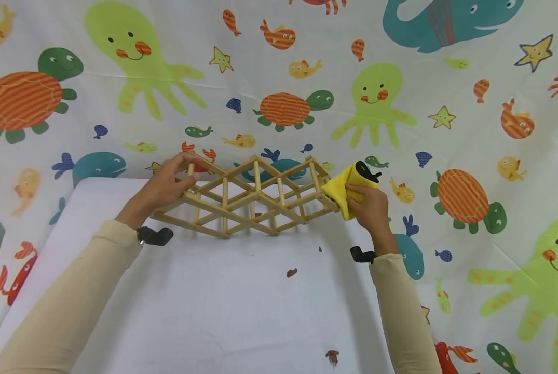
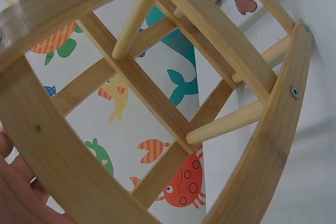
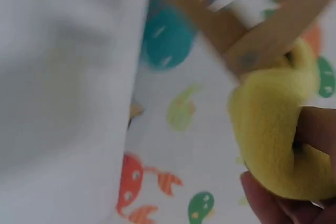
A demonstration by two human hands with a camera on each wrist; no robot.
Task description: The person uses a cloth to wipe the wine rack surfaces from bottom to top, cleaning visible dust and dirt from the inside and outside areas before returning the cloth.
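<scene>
A folding wooden lattice rack point(image 1: 257, 174), made of crossed slats joined by round dowels, is stretched out across the far part of the white table. My left hand point(image 1: 166, 179) grips its left end, thumb on the near side; in the left wrist view that hand point(image 2: 21, 198) shows only at the lower left, beside the slats point(image 2: 142, 87). At the rack's right end, my right hand point(image 1: 369, 205) holds a bunched yellow cloth point(image 1: 339, 187) with a dark edge. The right wrist view has the cloth point(image 3: 268, 129) against a slat's end, partly wrapping it.
Small brown scraps point(image 1: 291, 272) lie on the white tabletop point(image 1: 222, 317), one of them point(image 1: 332, 357) near the front. A white sheet printed with sea animals point(image 1: 283, 109) hangs behind the table and along its sides.
</scene>
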